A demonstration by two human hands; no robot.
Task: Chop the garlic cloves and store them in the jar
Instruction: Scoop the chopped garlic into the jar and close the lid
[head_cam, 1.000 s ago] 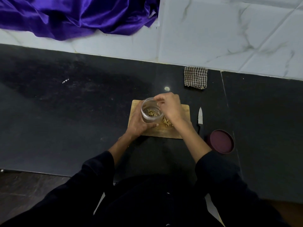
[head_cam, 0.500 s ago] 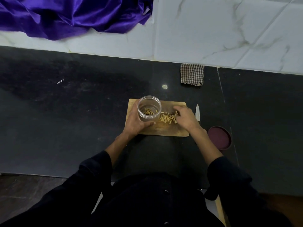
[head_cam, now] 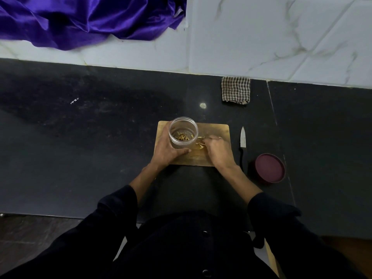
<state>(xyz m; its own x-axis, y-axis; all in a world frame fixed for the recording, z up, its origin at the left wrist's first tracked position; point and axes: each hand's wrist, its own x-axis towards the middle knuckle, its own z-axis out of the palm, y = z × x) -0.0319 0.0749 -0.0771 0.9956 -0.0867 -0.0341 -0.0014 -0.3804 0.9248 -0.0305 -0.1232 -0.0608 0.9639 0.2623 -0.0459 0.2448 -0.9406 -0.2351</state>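
Observation:
A clear open jar stands on the left part of a wooden cutting board, with some chopped garlic inside it. My left hand grips the jar from its left and front side. A few chopped garlic pieces lie on the board just right of the jar. My right hand rests on the board with its fingers curled over those pieces, gathering them; what sits under the fingers is hidden.
A small knife lies on the black counter right of the board, blade pointing away. A maroon jar lid sits further right. A folded checked cloth lies by the tiled wall. Purple fabric drapes at the back left.
My right hand went from above the jar's mouth down to the board, then drew the garlic pile leftward toward the jar. Fewer pieces show on the board. My left hand kept hold of the jar.

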